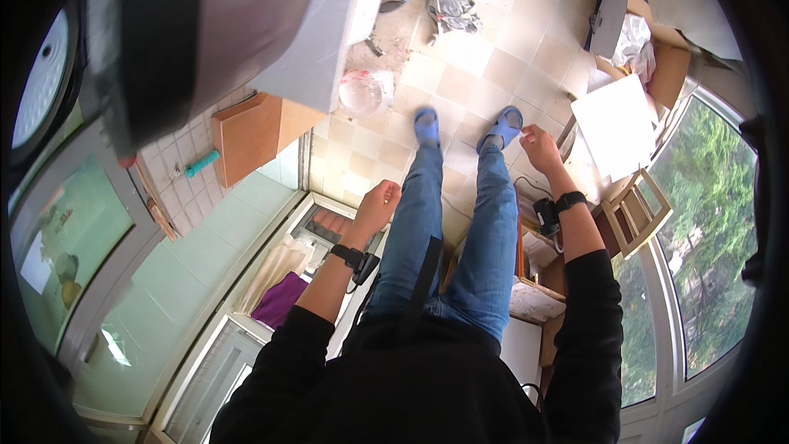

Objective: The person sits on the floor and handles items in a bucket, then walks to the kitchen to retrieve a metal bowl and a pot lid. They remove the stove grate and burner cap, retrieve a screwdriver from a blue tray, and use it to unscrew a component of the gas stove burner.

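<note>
Left hand (377,209) just left of centre and right hand (539,149) right of centre hang apart, fingers curled, can't tell if fully closed, left beside blue denim jeans (404,251) mid-frame, right near white rectangular sheet (612,127) upper right.

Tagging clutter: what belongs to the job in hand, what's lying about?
At hand:
- left hand, right hand: holding nothing visible
- blue open-toed slipper nearest right hand in picture

Lying about:
- crumpled silvery bag
- clear plastic bag
- open brown cardboard box

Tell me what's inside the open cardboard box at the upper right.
The cardboard box shows a crumpled, whitish plastic bag inside; anything beneath that bag is covered.
</note>
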Motion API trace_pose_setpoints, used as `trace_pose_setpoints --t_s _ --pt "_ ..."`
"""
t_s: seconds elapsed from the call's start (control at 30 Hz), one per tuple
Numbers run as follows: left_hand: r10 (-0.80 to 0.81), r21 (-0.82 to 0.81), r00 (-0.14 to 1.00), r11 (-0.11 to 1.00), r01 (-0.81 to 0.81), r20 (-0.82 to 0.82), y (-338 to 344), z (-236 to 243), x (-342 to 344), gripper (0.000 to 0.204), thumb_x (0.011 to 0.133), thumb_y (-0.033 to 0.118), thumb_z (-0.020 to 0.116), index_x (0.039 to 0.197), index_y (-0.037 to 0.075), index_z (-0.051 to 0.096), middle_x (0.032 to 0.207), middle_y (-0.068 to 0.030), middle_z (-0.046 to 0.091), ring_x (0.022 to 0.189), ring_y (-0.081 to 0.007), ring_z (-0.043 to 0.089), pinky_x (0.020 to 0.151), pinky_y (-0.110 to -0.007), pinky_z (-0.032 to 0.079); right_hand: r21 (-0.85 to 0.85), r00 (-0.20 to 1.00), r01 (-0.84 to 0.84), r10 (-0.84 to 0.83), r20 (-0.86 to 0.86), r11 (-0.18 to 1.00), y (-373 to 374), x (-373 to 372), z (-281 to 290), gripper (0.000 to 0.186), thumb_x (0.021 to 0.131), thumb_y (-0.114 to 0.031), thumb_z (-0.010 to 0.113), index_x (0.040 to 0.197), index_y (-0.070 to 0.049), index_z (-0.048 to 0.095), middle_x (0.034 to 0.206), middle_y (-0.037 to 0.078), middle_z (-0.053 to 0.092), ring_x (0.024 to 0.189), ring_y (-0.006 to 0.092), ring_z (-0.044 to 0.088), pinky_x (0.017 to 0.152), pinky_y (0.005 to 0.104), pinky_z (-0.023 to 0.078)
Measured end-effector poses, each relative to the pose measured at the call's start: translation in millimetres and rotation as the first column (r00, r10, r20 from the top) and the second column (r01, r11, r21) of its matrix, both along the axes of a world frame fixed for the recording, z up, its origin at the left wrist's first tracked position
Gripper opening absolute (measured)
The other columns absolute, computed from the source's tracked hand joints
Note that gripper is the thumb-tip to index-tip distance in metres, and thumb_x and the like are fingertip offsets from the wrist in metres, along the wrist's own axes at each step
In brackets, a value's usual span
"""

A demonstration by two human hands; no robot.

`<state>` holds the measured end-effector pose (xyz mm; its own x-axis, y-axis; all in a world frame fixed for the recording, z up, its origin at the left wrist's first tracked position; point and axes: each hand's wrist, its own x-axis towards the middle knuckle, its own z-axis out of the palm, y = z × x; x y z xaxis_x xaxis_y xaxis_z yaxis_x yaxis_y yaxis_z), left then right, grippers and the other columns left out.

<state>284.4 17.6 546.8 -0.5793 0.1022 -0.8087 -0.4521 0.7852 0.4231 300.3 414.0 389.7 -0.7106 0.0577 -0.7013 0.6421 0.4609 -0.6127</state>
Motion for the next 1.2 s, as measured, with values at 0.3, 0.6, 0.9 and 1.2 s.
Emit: trace_pose_setpoints --t_s 0.3,0.6,0.9,1.2 --pt "0.188 0.100 0.982 0.978 -0.184 -0.034 -125 -30 63 0.023 0.097 0.022 0.058 0.105 0.001 0.062 0.094 -0.0147 0.071 0.087 -0.0237 0.070 0.079 -0.034 0.055 0.184 1.000 0.000 -0.005 0.029 0.983 -99 44 -1 0.026 0.087 -0.023 0.062 0.105 -0.005 0.068 0.097 0.019 0.071 0.095 0.0349 0.068 0.083 0.0400 0.052" --pt "0.346 0.146 0.938 0.930 -0.337 -0.039 -246 -54 141 0.025 0.099 0.024 0.057 0.105 -0.001 0.060 0.091 -0.0134 0.071 0.085 -0.0214 0.069 0.078 -0.032 0.053 0.029 0.993 -0.082 0.079 0.084 0.996 -308 58 -63 0.024 0.087 -0.025 0.061 0.097 -0.004 0.067 0.094 0.018 0.070 0.094 0.0367 0.067 0.083 0.0427 0.052" --pt "0.519 0.196 0.855 0.839 -0.509 -0.004 -287 -179 158 0.025 0.101 0.025 0.054 0.109 0.001 0.057 0.092 -0.0090 0.069 0.083 -0.0164 0.067 0.075 -0.029 0.052 0.193 0.956 -0.034 0.089 -0.280 0.981 -426 -45 -153 0.036 0.089 -0.026 0.064 0.116 -0.004 0.057 0.111 0.016 0.060 0.094 0.0323 0.064 0.082 0.0429 0.051" --pt "0.776 0.208 0.628 0.625 -0.752 -0.060 -255 -373 9 0.038 0.099 0.037 0.054 0.121 0.005 0.053 0.097 -0.0102 0.068 0.079 -0.0176 0.069 0.059 -0.028 0.050 0.353 0.967 -0.216 0.249 -0.051 0.910 -476 -124 -239 0.047 0.091 -0.035 0.060 0.125 -0.002 0.052 0.128 0.022 0.057 0.111 0.0389 0.060 0.093 0.0469 0.049"
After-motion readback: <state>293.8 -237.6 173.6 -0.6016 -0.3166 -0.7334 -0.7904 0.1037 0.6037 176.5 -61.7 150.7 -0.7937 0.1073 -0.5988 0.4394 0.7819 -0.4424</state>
